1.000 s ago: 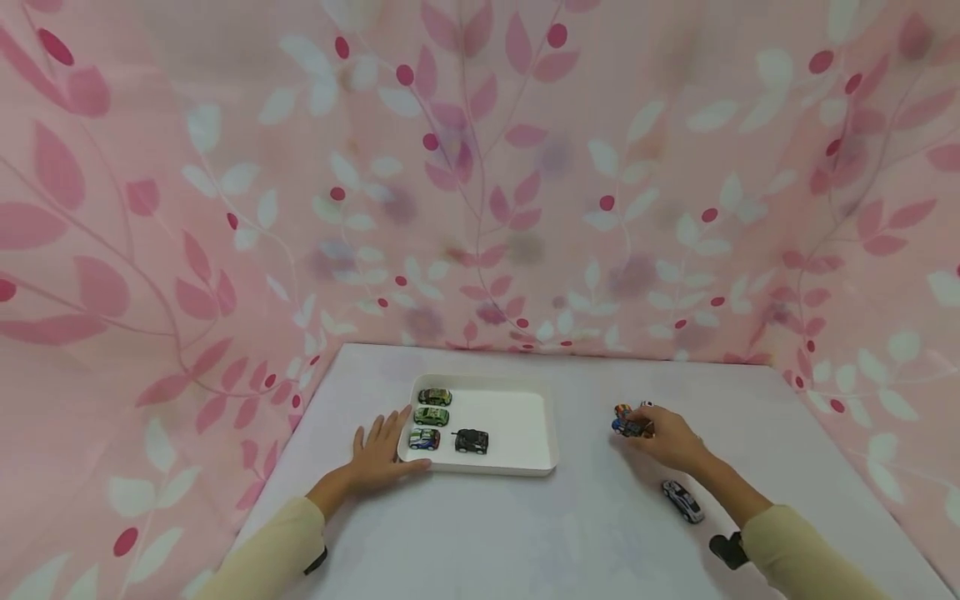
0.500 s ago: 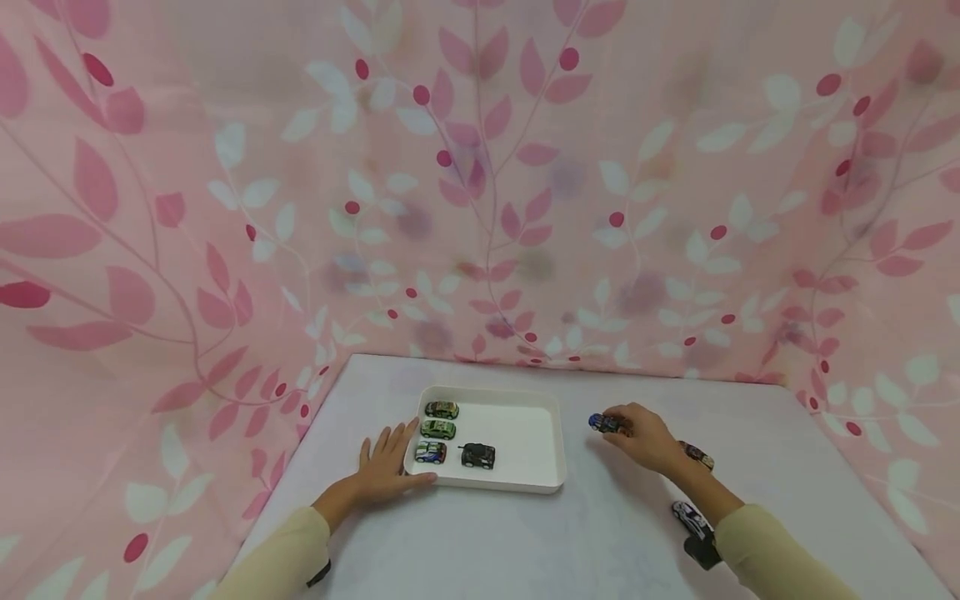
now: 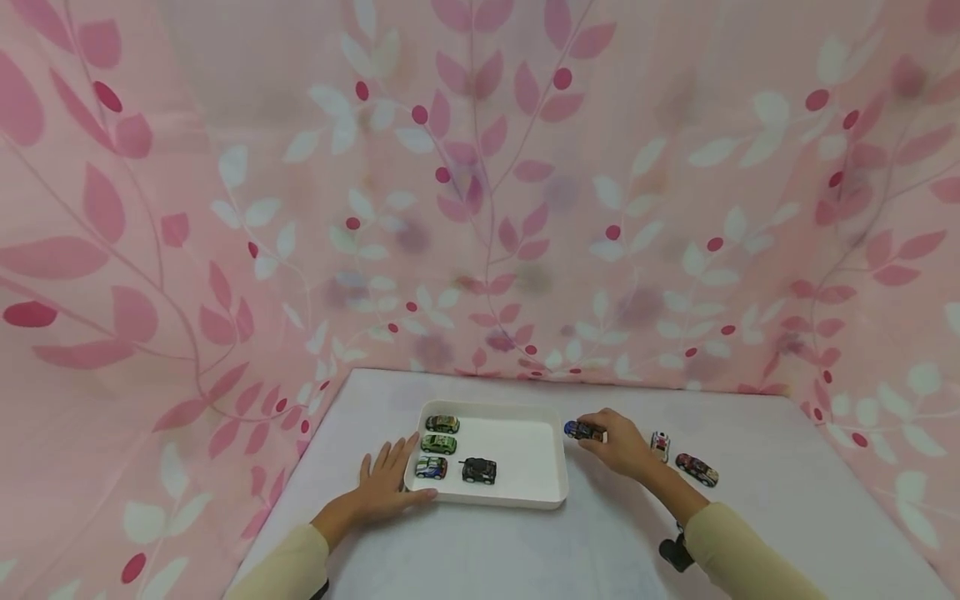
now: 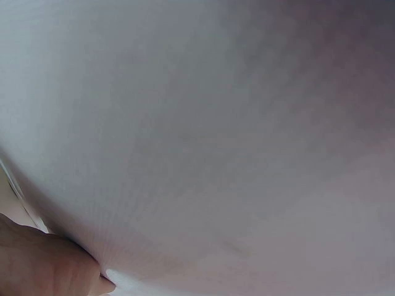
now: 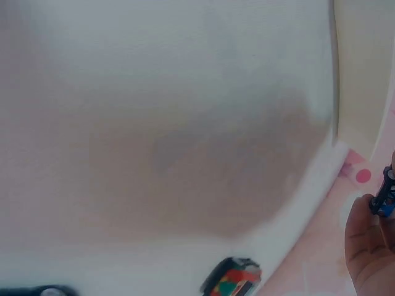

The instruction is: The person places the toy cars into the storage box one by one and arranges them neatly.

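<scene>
My right hand pinches a small blue-and-black toy car between thumb and fingers, right at the right rim of the white tray. In the right wrist view, the fingers and that car show at the right edge. With fingers spread, my left hand rests along the tray's left end, thumb by the front corner. Inside the tray, a yellow-green car, a green car and a white-blue-green car form a left column. A black car sits right of the column.
A white-and-red toy car and a dark multicoloured one lie on the white tabletop beyond my right forearm. Another car is mostly hidden by the right sleeve. A pink leaf-patterned cloth stands behind the table.
My right hand has carried the blue-and-black car leftward, from beside the other loose cars to the tray's right rim. My left hand stays at the tray's left end. The head view has shifted slightly.
</scene>
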The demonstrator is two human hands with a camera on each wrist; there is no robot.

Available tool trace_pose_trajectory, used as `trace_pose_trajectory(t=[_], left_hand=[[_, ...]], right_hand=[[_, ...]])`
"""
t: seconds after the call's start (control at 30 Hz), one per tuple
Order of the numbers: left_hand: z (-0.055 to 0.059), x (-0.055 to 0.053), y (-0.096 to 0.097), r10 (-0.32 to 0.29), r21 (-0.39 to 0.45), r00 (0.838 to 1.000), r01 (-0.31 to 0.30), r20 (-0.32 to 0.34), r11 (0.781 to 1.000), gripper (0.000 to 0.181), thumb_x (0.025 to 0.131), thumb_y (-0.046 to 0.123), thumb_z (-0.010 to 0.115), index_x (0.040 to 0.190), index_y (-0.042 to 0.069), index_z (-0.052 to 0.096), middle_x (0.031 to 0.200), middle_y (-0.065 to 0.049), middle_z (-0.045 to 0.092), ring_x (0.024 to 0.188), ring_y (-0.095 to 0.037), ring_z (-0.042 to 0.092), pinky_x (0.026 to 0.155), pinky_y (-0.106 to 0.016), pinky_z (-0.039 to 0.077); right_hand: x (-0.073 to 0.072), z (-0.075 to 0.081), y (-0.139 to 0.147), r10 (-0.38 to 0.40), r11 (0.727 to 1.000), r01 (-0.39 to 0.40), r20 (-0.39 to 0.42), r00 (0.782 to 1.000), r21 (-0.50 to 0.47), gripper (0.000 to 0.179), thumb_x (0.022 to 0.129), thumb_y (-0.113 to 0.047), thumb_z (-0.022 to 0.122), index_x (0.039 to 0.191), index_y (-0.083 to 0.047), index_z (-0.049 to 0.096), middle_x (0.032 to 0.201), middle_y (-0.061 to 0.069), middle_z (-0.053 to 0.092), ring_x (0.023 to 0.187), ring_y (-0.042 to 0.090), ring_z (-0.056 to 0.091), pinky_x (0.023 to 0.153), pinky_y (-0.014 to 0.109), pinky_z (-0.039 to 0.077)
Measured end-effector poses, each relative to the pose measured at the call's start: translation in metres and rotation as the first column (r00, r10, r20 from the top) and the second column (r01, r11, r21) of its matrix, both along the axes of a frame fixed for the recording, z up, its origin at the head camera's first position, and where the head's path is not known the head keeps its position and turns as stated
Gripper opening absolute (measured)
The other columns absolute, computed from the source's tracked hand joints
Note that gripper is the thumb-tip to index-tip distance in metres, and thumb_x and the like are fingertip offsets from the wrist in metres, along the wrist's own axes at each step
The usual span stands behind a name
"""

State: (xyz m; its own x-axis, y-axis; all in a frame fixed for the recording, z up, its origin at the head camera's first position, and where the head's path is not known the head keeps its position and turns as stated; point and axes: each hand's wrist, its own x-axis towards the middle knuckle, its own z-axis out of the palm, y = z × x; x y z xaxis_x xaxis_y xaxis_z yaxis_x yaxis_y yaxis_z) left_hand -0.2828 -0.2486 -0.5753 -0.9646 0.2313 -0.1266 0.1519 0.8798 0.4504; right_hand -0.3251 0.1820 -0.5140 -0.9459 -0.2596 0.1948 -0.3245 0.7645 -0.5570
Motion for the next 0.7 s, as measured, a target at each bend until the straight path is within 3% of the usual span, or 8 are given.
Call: trace_pose_trajectory(t=[0.27, 0.43, 0.7], left_hand=[[-0.001, -0.004, 0.000, 0.001, 0.016, 1.000, -0.001, -0.011, 1.000, 0.111, 0.077, 0.079, 0.059, 0.160, 0.023, 0.011, 0.163, -0.020, 0.020, 0.150, -0.047, 0.010, 0.114, -0.070, -0.003], [-0.002, -0.003, 0.001, 0.008, 0.012, 1.000, -0.008, -0.007, 1.000, 0.112, 0.076, 0.080, 0.058, 0.160, 0.025, 0.009, 0.164, -0.019, 0.019, 0.151, -0.046, 0.009, 0.114, -0.069, -0.004], [-0.011, -0.004, -0.002, 0.023, 0.002, 1.000, -0.023, -0.005, 1.000, 0.113, 0.075, 0.081, 0.057, 0.160, 0.027, 0.008, 0.165, -0.015, 0.018, 0.152, -0.043, 0.007, 0.115, -0.068, -0.005]], right_hand=[[-0.012, -0.001, -0.025, 0.052, 0.998, -0.054, -0.096, 0.994, -0.021, 0.034, 0.083, -0.012, 0.079, 0.115, -0.004, 0.072, 0.097, 0.005, 0.066, 0.078, 0.011, 0.054, 0.064, 0.024, 0.045], [-0.012, -0.001, -0.044, 0.069, 0.997, -0.072, -0.073, 0.995, -0.039, 0.035, 0.084, -0.014, 0.079, 0.118, -0.006, 0.071, 0.106, 0.007, 0.065, 0.085, 0.011, 0.056, 0.068, 0.024, 0.049], [-0.012, -0.005, -0.072, 0.103, 0.994, -0.104, -0.030, 0.994, -0.018, 0.034, 0.083, -0.012, 0.080, 0.115, -0.011, 0.071, 0.104, 0.003, 0.064, 0.083, 0.009, 0.055, 0.070, 0.024, 0.049]])
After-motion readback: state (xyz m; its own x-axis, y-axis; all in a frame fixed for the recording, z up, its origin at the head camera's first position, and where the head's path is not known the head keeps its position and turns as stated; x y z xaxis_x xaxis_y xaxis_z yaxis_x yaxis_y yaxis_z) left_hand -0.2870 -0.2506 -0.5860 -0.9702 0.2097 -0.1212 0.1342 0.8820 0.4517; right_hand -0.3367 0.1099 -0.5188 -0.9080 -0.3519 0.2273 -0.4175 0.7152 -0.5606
